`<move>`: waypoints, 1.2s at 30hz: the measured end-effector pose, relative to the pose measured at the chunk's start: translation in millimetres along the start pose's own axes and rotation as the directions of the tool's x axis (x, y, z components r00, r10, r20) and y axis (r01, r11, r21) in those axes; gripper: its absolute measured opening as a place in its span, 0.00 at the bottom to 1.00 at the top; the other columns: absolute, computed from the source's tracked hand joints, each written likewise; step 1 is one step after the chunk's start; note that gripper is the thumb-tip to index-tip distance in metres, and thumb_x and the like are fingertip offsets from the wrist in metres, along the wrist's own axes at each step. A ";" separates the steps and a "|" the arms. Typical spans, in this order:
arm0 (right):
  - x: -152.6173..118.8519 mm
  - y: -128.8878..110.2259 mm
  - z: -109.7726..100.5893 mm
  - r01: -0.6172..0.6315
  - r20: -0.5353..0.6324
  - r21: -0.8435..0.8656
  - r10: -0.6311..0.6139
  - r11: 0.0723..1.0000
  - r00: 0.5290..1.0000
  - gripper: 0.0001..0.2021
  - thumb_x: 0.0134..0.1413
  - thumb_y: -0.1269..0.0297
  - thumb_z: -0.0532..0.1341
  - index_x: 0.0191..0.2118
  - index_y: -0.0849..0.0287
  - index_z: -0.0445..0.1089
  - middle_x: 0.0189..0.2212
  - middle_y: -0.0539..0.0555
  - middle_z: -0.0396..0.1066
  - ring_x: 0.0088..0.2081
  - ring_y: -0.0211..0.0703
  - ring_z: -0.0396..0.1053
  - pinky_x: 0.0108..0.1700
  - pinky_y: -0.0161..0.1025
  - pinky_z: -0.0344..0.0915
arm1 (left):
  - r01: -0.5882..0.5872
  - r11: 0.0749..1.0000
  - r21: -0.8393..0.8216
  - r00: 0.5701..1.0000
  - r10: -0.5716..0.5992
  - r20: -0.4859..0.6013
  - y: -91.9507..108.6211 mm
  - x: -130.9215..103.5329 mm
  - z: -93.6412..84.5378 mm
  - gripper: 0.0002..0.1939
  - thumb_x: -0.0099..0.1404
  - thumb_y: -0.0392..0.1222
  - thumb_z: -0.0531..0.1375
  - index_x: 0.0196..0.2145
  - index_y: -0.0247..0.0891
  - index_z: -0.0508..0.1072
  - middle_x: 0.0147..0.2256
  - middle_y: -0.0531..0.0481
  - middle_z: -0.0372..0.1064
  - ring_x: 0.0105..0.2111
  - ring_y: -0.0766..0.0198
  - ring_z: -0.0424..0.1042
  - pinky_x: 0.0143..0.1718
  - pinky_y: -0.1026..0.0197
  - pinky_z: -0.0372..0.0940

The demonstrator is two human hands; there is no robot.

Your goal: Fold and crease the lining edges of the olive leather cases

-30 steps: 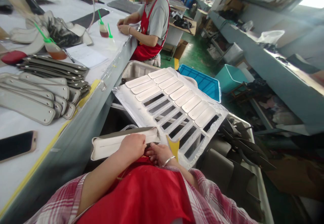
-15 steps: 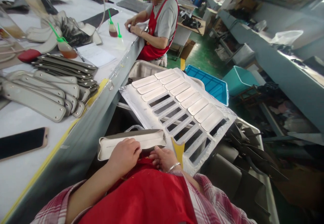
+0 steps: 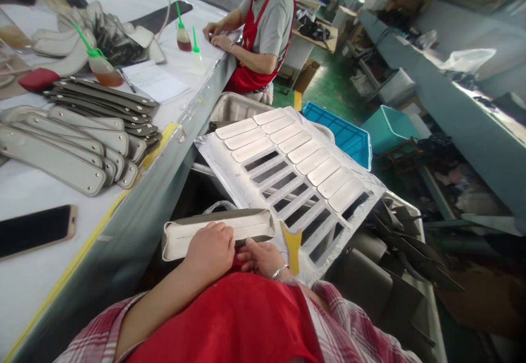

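A long boxy leather piece, like the bottom of a bag, lies across my lap. It has a white panel with a dark line along it and dark grey sides; a pale loop shows behind it. My left hand rests on the white panel, its fingers bent over the near edge and their tips hidden. Closed at the near right side of the same piece is my right hand, thumb on top and fingers curled beneath. A yellow scraper-like tool is just right of this hand.
A white slotted frame bears pale rounded strips. On the left table are stacked grey strips, a phone and glue bottles. Dark leather pieces fill the right bin. A co-worker stands farther along the table.
The leather piece and both hands sit slightly farther right in view. My left hand has shifted right and curls more over the near edge. The view itself has tilted a little.
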State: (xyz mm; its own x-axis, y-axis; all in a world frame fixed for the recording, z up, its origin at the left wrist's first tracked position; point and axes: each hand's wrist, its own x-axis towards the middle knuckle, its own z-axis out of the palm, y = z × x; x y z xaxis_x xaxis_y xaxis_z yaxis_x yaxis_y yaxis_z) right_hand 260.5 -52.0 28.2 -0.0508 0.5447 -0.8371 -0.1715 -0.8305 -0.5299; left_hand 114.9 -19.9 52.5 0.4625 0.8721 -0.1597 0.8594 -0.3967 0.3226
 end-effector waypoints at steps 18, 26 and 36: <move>-5.7 -0.1 31.6 -0.063 -0.012 0.030 0.063 0.998 0.998 0.19 0.57 0.54 0.53 0.30 0.68 0.68 0.21 0.56 0.72 0.14 0.31 0.63 0.14 0.28 0.53 | -0.002 0.998 -0.063 1.000 0.001 -0.009 -47.0 -38.7 -16.6 0.11 0.62 0.44 0.52 0.26 0.39 0.69 0.30 0.49 0.66 0.35 0.58 0.64 0.36 0.56 0.54; -3.6 6.0 44.4 -0.042 -0.029 0.008 0.042 0.999 0.999 0.19 0.57 0.55 0.52 0.31 0.68 0.69 0.20 0.56 0.72 0.14 0.32 0.62 0.15 0.29 0.54 | 0.065 0.998 -0.008 0.996 -0.065 -0.053 -38.6 -37.0 -14.6 0.12 0.62 0.42 0.50 0.26 0.38 0.69 0.30 0.48 0.66 0.35 0.56 0.65 0.35 0.55 0.54; 0.8 13.0 56.2 0.015 -0.082 -0.027 -0.017 1.000 0.997 0.20 0.55 0.51 0.53 0.30 0.67 0.69 0.20 0.57 0.72 0.14 0.33 0.63 0.15 0.29 0.55 | 0.072 0.997 0.029 0.997 -0.071 -0.040 -36.8 -31.6 -17.3 0.12 0.61 0.40 0.49 0.25 0.37 0.69 0.30 0.45 0.68 0.35 0.54 0.65 0.34 0.53 0.56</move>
State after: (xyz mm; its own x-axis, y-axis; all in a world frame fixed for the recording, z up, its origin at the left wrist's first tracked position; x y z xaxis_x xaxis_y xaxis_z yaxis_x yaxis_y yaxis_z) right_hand 203.0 -55.8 28.2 0.0327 0.5477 -0.8360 -0.1459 -0.8249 -0.5462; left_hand 64.9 -27.9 61.8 0.3911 0.9088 -0.1451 0.8966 -0.3406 0.2831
